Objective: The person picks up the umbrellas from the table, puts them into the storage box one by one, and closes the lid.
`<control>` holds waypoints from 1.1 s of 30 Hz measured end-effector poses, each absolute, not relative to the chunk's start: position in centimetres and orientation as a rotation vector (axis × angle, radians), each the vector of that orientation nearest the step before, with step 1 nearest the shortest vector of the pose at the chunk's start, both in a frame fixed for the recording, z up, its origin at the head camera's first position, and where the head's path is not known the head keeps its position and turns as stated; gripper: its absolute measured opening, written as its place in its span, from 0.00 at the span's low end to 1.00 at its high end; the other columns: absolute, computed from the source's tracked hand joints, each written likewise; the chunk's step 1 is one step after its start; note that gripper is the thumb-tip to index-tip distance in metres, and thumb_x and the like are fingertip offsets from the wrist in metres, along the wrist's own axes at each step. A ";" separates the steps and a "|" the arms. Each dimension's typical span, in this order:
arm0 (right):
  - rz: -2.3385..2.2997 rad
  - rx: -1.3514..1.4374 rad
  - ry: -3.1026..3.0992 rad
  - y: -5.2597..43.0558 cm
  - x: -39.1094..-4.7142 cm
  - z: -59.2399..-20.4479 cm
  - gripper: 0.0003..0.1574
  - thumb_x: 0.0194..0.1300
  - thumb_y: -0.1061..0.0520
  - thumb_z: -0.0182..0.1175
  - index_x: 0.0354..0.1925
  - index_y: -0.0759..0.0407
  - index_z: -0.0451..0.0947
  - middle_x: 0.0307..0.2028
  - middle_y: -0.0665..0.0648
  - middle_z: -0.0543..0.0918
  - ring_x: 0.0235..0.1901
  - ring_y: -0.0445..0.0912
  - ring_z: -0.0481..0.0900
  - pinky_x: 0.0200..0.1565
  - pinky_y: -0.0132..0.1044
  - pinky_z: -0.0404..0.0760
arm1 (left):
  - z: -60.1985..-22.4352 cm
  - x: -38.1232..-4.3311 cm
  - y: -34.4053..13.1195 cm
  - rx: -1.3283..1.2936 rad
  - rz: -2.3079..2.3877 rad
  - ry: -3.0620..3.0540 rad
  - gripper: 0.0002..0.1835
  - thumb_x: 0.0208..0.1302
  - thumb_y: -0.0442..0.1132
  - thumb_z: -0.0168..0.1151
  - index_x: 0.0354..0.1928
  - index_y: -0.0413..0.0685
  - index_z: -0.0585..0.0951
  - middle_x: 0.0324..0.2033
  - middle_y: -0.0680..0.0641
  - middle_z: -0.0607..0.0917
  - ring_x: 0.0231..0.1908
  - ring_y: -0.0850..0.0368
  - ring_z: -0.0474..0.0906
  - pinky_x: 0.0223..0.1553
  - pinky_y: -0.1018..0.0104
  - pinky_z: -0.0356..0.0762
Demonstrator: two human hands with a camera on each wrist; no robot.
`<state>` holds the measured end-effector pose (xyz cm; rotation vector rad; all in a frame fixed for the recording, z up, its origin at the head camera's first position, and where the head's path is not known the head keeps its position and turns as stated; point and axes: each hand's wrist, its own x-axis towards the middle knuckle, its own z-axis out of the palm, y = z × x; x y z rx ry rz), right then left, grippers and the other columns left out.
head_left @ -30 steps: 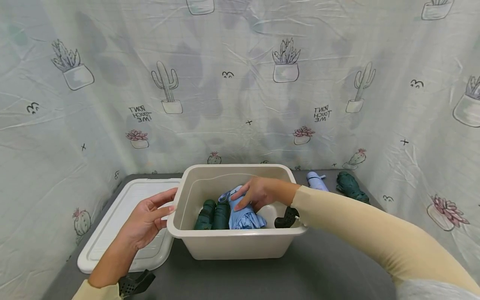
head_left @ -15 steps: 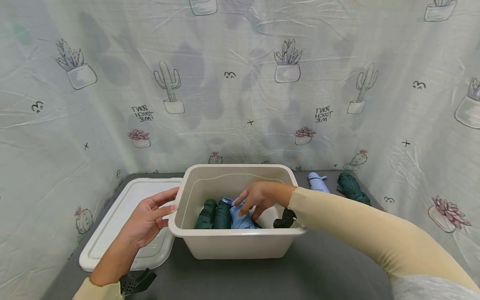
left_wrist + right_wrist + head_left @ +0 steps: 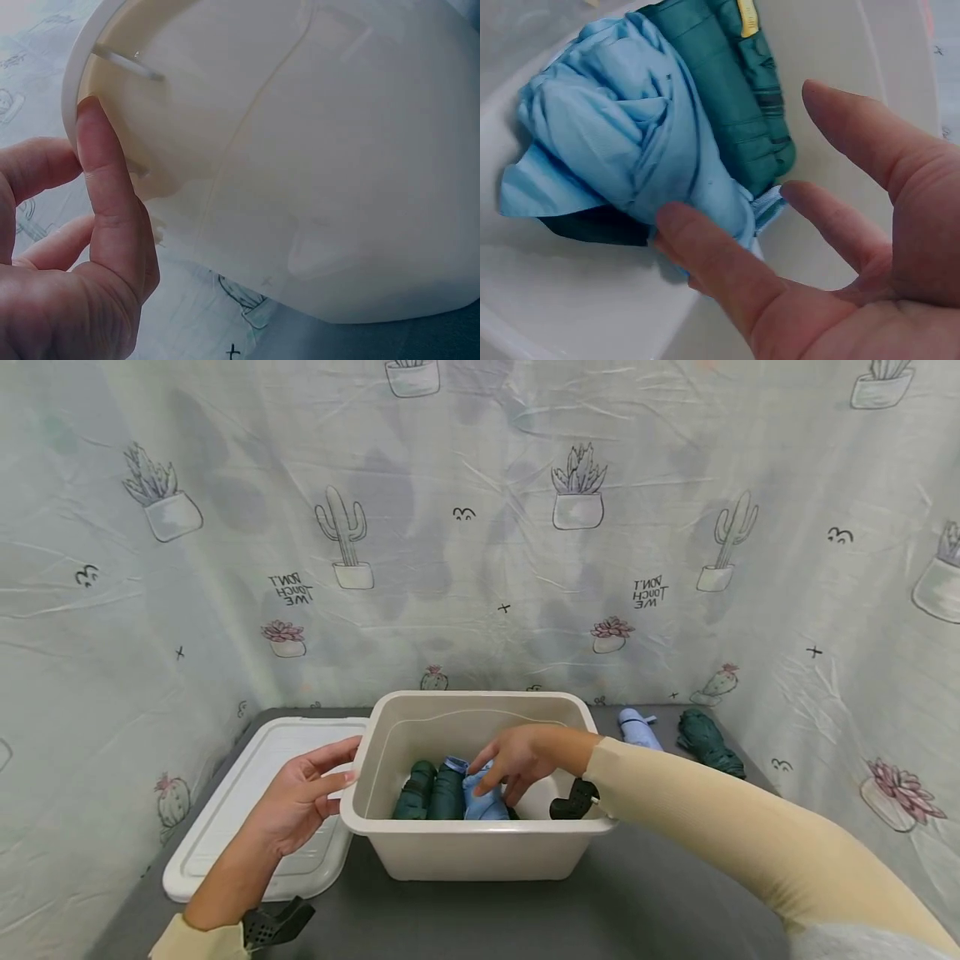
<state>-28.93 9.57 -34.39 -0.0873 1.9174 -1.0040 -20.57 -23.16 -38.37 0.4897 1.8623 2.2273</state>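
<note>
One blue umbrella (image 3: 480, 797) lies lengthwise front-to-back in bin (image 3: 480, 852); right hand (image 3: 517, 760) grip spread, touching.

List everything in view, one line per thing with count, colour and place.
bin: 1, beige, middle of the table.
green umbrellas in the bin: 2, dark green, folded, side by side at its left.
blue umbrella in the bin: 1, light blue, right of the green pair.
lid: 1, white, flat, left of the bin.
blue umbrella on the table: 1, light blue, behind the bin's right.
green umbrella on the table: 1, dark green, furthest right.
table: 1, dark grey.
cloth backdrop: 1, pale, cactus print.
left hand: touches the bin's left rim.
right hand: inside the bin, fingers straight on the blue umbrella.
</note>
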 end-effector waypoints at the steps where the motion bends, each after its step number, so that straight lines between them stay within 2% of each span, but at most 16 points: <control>1: -1.012 -0.090 1.916 9.7 -28.9 -34.3 0.38 0.66 0.63 0.69 0.72 0.58 0.71 0.73 0.64 0.68 0.63 0.65 0.78 0.65 0.57 0.78 | -38.4 -20.6 -23.1 0.489 2.226 1.865 0.27 0.75 0.28 0.56 0.74 0.40 0.69 0.60 0.50 0.81 0.54 0.52 0.87 0.48 0.53 0.87; 11: -1.117 -0.185 1.912 11.0 -28.4 -31.9 0.38 0.68 0.60 0.68 0.73 0.55 0.69 0.71 0.63 0.72 0.70 0.67 0.71 0.67 0.56 0.77 | -38.5 -20.5 -23.1 0.472 2.227 1.870 0.26 0.75 0.29 0.56 0.73 0.40 0.70 0.59 0.51 0.82 0.53 0.53 0.87 0.48 0.54 0.87; 16: -1.179 -0.288 1.937 12.3 -28.3 -30.4 0.36 0.71 0.60 0.64 0.74 0.53 0.68 0.68 0.62 0.77 0.67 0.62 0.76 0.63 0.51 0.82 | -38.6 -20.5 -23.1 0.479 2.223 1.886 0.26 0.75 0.29 0.56 0.73 0.40 0.70 0.59 0.51 0.82 0.54 0.52 0.87 0.48 0.53 0.87; 21: -1.315 -0.335 1.947 14.0 -28.3 -29.5 0.35 0.72 0.61 0.63 0.74 0.55 0.68 0.66 0.63 0.78 0.62 0.58 0.81 0.61 0.52 0.83 | -38.7 -20.6 -23.0 0.441 2.220 1.917 0.26 0.75 0.30 0.57 0.73 0.43 0.71 0.59 0.53 0.82 0.54 0.52 0.87 0.49 0.54 0.87; 29: -1.477 -0.379 1.968 16.5 -27.7 -28.9 0.36 0.73 0.62 0.61 0.75 0.58 0.66 0.69 0.67 0.74 0.68 0.64 0.74 0.63 0.53 0.81 | -38.5 -20.4 -22.9 0.401 2.217 1.940 0.27 0.74 0.31 0.58 0.73 0.45 0.72 0.59 0.54 0.82 0.54 0.52 0.87 0.50 0.55 0.87; 33: -1.542 -0.412 2.002 17.7 -27.4 -29.0 0.36 0.72 0.60 0.63 0.75 0.58 0.67 0.71 0.67 0.72 0.69 0.63 0.74 0.64 0.52 0.80 | -38.5 -20.4 -22.9 0.407 2.222 1.935 0.27 0.75 0.31 0.58 0.73 0.45 0.71 0.59 0.54 0.82 0.53 0.52 0.87 0.49 0.55 0.87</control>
